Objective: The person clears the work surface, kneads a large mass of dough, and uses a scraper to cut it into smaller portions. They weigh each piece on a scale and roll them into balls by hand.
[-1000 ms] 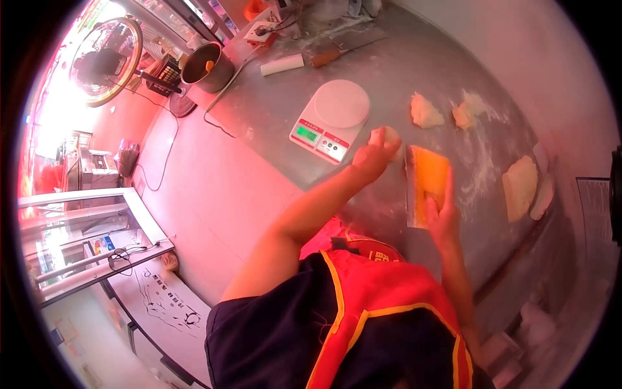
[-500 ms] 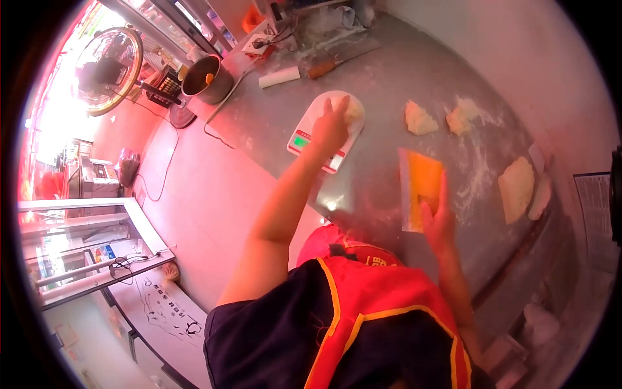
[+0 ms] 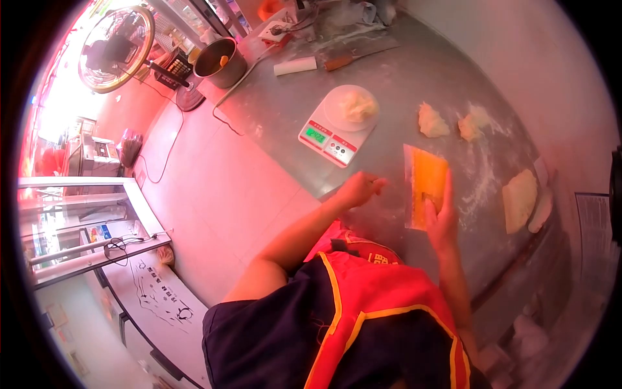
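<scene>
The table (image 3: 395, 84) spread from the near middle to the far side, its grey top streaked white on the right, probably with flour so that dough would not stick. Far left, beyond the table's edge, stood the fan (image 3: 116, 48), and to the right of it the pot (image 3: 232, 76), both well away from the work. The scale (image 3: 332, 141) sat left of centre, its display turned toward the person, presumably so the figure could be read without leaning. The scraper (image 3: 426, 185) was held upright in view, right of the scale; whether it touched the table could not be told. The right hand (image 3: 442, 223) grasped its near right side, the thumb across the face and the other fingers mostly hidden, a grip that seemed meant to leave the left edge free. The left hand (image 3: 358, 189) hung apart from the scale, on its near side, fingers loosely bent and nothing visible in them. On the far right lay the slab (image 3: 520, 201). The weighed dough (image 3: 357, 106) rested alone on the pan, likely for its weight to register. Two smaller lumps (image 3: 433, 122) waited to the right, set apart from each other. Smallest, the display (image 3: 315, 134) glowed green, its digits too blurred to trust.
</scene>
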Motion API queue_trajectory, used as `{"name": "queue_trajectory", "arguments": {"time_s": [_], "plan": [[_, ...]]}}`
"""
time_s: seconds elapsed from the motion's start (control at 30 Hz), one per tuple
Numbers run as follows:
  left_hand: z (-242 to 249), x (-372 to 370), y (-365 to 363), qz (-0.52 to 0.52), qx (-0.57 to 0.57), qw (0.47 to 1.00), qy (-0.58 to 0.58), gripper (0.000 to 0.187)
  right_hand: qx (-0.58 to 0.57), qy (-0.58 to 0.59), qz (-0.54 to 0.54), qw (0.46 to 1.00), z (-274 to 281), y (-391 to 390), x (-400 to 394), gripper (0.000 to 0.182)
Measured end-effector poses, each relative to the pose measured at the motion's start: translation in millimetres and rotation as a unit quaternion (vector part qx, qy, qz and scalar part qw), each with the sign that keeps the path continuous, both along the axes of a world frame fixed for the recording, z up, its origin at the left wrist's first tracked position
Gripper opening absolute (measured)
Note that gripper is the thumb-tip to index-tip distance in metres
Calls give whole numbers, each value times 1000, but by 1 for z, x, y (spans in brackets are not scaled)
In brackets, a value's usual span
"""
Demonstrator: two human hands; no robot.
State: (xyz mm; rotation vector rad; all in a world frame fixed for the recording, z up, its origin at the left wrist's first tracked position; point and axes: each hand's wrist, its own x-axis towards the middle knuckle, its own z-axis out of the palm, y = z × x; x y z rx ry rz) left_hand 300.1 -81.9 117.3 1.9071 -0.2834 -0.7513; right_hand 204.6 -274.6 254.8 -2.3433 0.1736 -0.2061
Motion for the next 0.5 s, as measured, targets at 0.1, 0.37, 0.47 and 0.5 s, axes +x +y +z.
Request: {"name": "queue_trajectory", "arguments": {"time_s": [0.1, 0.37, 0.47, 0.5], "plan": [[-21, 8, 6, 26, -3, 1000, -2, 36, 1, -5, 4, 1000, 1, 2, 3, 70], [8, 65, 39, 206, 32, 959, -190, 28, -21, -15, -4, 1000, -1, -1, 0, 70], [38, 98, 39, 225, 122, 910, -327, 40, -12, -16, -10, 1000, -3, -4, -3, 70], [50, 110, 38, 210, 132, 925, -289, 43, -4, -12, -14, 1000, -4, -5, -4, 70]]}}
